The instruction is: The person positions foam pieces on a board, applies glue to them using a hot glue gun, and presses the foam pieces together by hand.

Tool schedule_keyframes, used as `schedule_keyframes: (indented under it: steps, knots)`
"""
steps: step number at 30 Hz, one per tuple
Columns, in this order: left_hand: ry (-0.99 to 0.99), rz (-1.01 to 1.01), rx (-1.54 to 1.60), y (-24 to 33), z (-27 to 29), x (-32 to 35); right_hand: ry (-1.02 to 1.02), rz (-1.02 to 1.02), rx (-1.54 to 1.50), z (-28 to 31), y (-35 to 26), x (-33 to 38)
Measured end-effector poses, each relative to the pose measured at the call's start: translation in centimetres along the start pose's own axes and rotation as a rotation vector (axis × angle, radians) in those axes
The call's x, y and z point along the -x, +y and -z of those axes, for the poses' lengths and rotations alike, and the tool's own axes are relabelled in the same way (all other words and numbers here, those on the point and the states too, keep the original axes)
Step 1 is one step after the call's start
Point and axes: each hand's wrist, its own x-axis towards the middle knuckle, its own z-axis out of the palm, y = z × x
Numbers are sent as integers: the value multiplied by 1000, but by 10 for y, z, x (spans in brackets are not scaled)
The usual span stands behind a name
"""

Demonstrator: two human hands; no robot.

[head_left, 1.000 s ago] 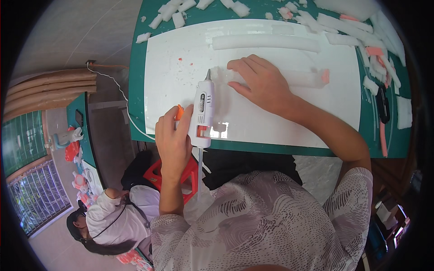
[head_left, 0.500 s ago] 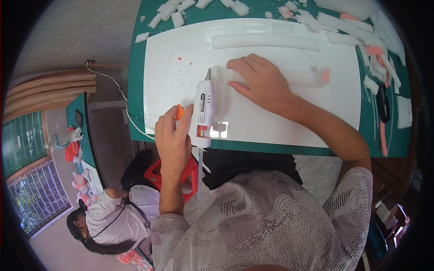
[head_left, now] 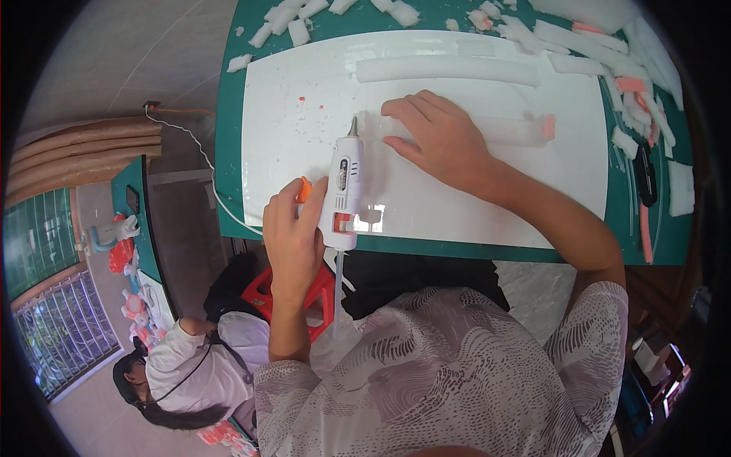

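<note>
My left hand (head_left: 292,240) is closed round the handle of a white hot glue gun (head_left: 347,175) with an orange trigger. Its metal nozzle points away from me, and a clear glue stick (head_left: 339,286) sticks out of its rear. To the right, my right hand (head_left: 442,141) curls its fingers over a soft white foam-like strip (head_left: 506,131), pressing it on the white board (head_left: 289,175). A pink patch marks the strip's right end. The left end lies close to the nozzle, partly hidden by my fingers. Farther off, a second white strip (head_left: 449,71) lies lengthwise.
Foam offcuts (head_left: 289,19) litter the far edge of the green table (head_left: 232,145). At its right side are more white and pink scraps, glue sticks and a black-handled tool (head_left: 646,175). A white cord (head_left: 199,145) runs off left. Another person (head_left: 205,358) sits at lower left near a red stool (head_left: 308,305).
The glue gun and my left hand have shifted very slightly right and toward me. My right hand and the strip under it look unmoved.
</note>
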Motion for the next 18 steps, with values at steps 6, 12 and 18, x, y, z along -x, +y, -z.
schedule_keyframes:
  steps: [6,12,18]
  knots:
    - [-2,-5,6,-1,-1,1,2,-1,-1,1,-1,0]
    - [-20,35,53,-3,-5,4,10,1,1,-1,0,0]
    - [17,93,154,0,-7,5,15,2,0,0,1,0]
